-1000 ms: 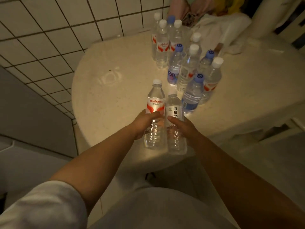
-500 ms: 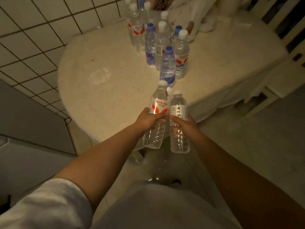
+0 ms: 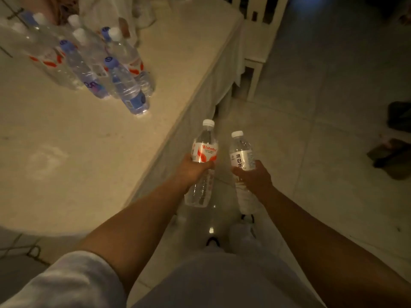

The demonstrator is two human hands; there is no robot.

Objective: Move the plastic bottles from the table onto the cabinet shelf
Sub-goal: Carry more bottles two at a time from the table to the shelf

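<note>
My left hand [image 3: 193, 170] grips a clear bottle with a red-and-white label [image 3: 204, 152] around its middle. My right hand [image 3: 255, 177] grips a second clear bottle with a white label [image 3: 242, 157]. Both bottles are upright and hang over the floor, just right of the table's edge. Several more plastic bottles [image 3: 93, 61], some blue-capped and some white-capped, stand grouped on the cream table [image 3: 66, 156] at the upper left. No cabinet shelf shows in this view.
A white chair [image 3: 255, 52] stands past the table's far corner. Dark shoes or slippers [image 3: 393, 156] lie on the tiled floor at the right. Crumpled cloth [image 3: 106, 10] sits on the table behind the bottles. My feet [image 3: 231, 230] show below the hands.
Both hands have carried their bottles off the tabletop and to the right, now over the floor. The view has swung right, so the table and remaining bottles shifted left.
</note>
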